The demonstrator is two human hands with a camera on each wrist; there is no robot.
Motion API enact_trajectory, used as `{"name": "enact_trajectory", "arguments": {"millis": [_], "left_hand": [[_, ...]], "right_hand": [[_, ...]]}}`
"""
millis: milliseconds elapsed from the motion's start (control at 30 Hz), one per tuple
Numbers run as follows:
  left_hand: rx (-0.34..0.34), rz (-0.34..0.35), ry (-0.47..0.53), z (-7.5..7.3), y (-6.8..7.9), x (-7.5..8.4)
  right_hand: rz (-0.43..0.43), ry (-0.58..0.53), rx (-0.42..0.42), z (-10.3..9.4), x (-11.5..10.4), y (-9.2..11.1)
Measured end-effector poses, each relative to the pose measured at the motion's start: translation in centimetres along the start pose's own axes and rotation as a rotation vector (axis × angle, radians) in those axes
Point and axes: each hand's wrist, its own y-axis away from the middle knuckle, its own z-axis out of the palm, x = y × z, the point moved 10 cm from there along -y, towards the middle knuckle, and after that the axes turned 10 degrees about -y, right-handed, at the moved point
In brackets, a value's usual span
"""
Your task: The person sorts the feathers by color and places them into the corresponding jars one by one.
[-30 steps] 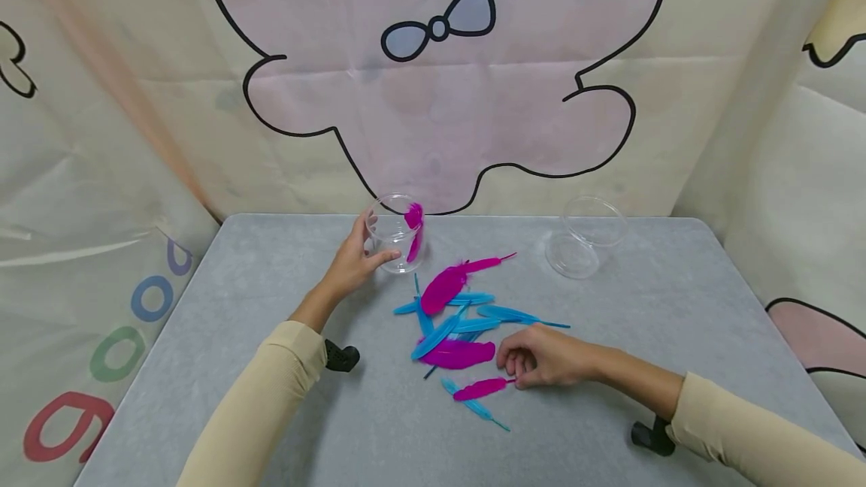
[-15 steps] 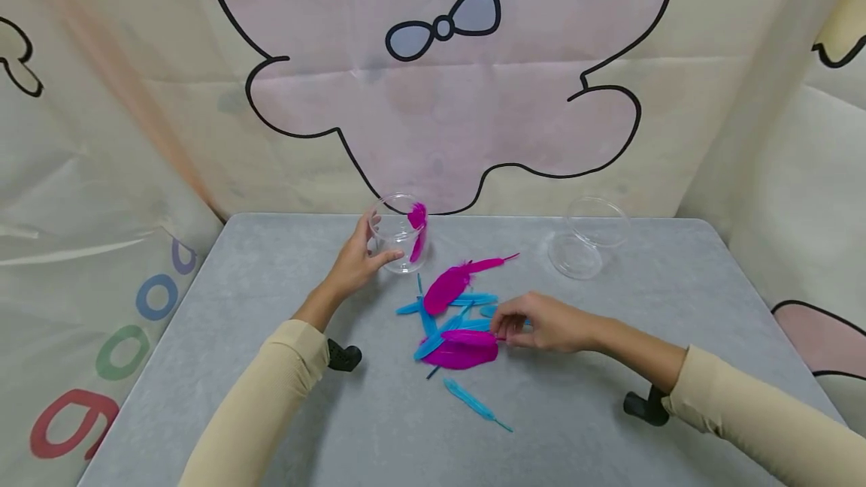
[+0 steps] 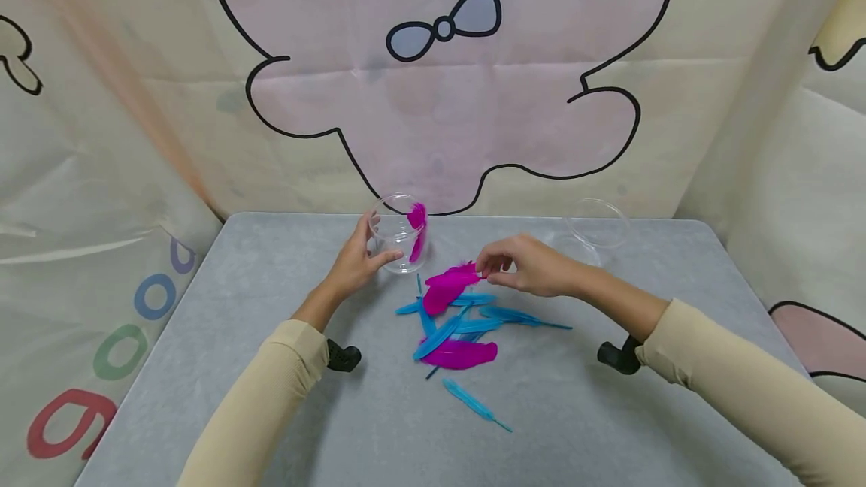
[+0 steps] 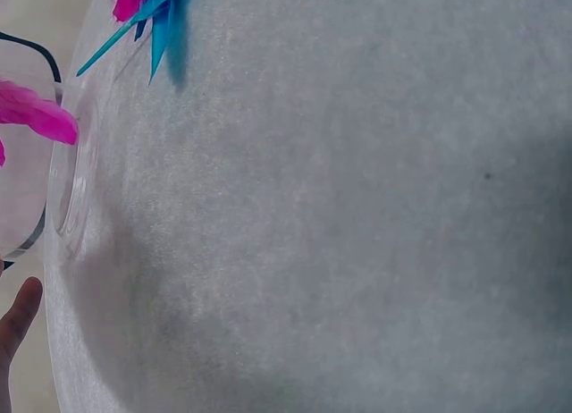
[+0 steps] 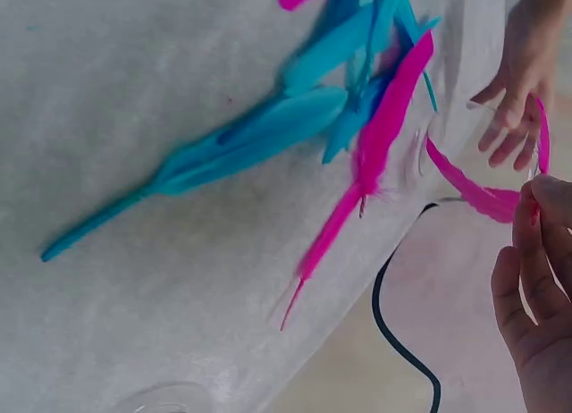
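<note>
My left hand (image 3: 355, 261) grips a clear plastic cup (image 3: 387, 230) at the table's far side, thumb in front. Inside the cup stands a magenta feather (image 3: 417, 235), against its right wall. Between the thumb and fingertips of my right hand (image 3: 531, 265) is the quill end of another magenta feather (image 5: 478, 197), held above the pile. Below it lie a magenta feather (image 5: 380, 136) and several blue feathers (image 3: 440, 333). One more magenta feather (image 3: 460, 355) rests at the pile's near side. The left wrist view catches only part of the left hand (image 4: 18, 319).
A second clear cup (image 3: 598, 224) stands at the back right, its base partly hidden by my right hand. One blue feather (image 3: 476, 400) lies apart, nearer the front. The grey table (image 3: 379, 434) meets a printed cloth backdrop (image 3: 528, 119) at its far edge.
My right hand has picked up the small magenta feather from the front and carried it away from me, over the pile. My left hand and its cup have stayed in place.
</note>
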Motion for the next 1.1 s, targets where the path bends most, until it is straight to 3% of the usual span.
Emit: {"name": "enact_trajectory", "arguments": {"millis": [667,1100], "left_hand": [[-0.004,0.006,-0.008,0.0,-0.1,-0.1],[-0.002,0.016,-0.014,-0.1,-0.1,-0.1]], "right_hand": [[0.013,0.146,0.269,-6.7,-2.0,-4.5],[0.071,0.141,0.278,-6.8,-1.8,-7.7]]}}
